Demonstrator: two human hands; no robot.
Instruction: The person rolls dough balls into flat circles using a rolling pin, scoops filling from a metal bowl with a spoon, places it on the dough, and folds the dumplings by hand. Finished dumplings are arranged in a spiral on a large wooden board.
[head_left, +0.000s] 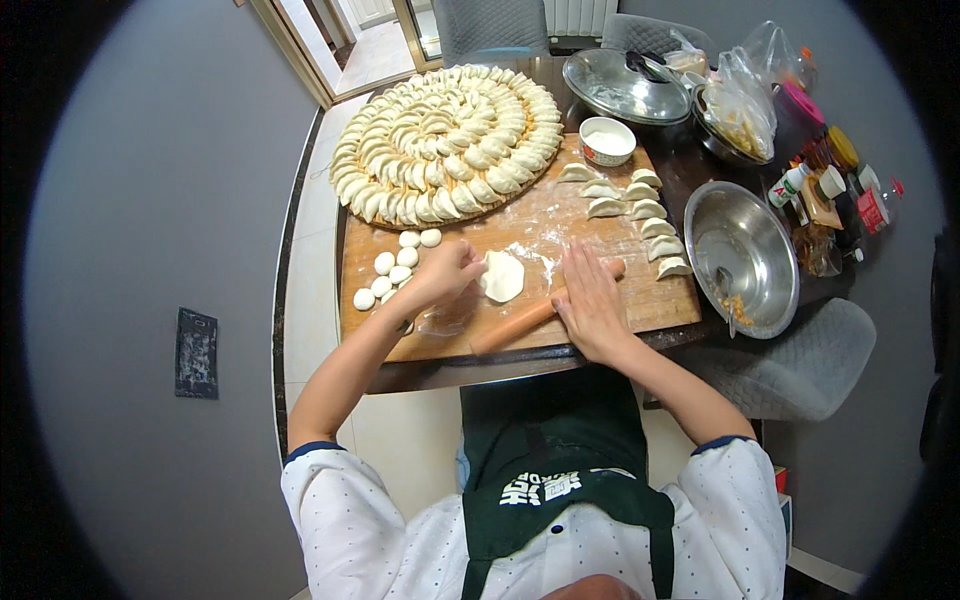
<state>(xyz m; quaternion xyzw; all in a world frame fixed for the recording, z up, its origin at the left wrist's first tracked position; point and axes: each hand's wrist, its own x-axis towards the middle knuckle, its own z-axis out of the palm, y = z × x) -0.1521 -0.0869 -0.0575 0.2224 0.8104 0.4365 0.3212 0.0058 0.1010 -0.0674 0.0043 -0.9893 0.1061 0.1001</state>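
A flattened dough wrapper (503, 277) lies on the floured wooden board (480, 232). My left hand (450, 271) pinches its left edge between thumb and fingers. With the palm down and fingers stretched out, my right hand (591, 304) presses on a wooden rolling pin (525, 321), which slants across the board to the right of and below the wrapper. Small floured dough pieces (384, 262) are grouped beside my left hand, some of them partly hidden by my wrist. Folded dumplings (602, 208) lie in short rows at the board's right side.
A round tray of dumplings (450, 142) overlaps the board's far left. Near the board's far right corner is a bowl of flour (607, 141). A steel bowl (739, 259) with a spoon and filling scraps stands at right. Behind are a lidded pan (628, 86), plastic bags (742, 105) and bottles.
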